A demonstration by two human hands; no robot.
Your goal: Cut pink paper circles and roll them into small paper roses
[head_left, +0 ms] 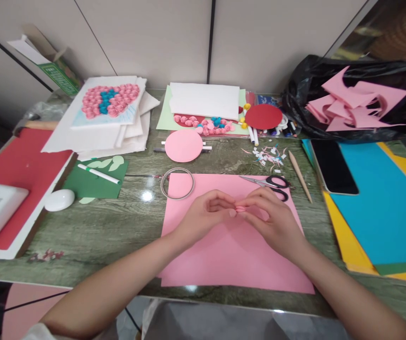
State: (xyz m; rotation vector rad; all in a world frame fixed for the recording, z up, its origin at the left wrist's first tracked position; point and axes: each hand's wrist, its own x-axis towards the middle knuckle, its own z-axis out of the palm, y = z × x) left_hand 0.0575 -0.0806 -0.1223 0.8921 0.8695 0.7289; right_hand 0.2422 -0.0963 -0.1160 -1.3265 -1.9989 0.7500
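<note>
Over a large pink sheet (224,255), my left hand (212,212) and my right hand (272,217) meet, both pinching a small rolled pink paper piece (240,208) between the fingertips. Scissors with black handles (272,181) lie open-bladed on the sheet's upper right, just beyond my right hand. A roll of tape (177,184) rests across the sheet's upper left corner. Behind it is a pink paper disc (183,146) on top of some pens.
Paper scraps (268,156) and a wooden stick (300,176) lie at the right, near a phone (334,166) on blue and yellow sheets. A black bag (295,99) holds pink offcuts. At left are a flower picture (109,101), green paper (97,182) and a white case (59,200).
</note>
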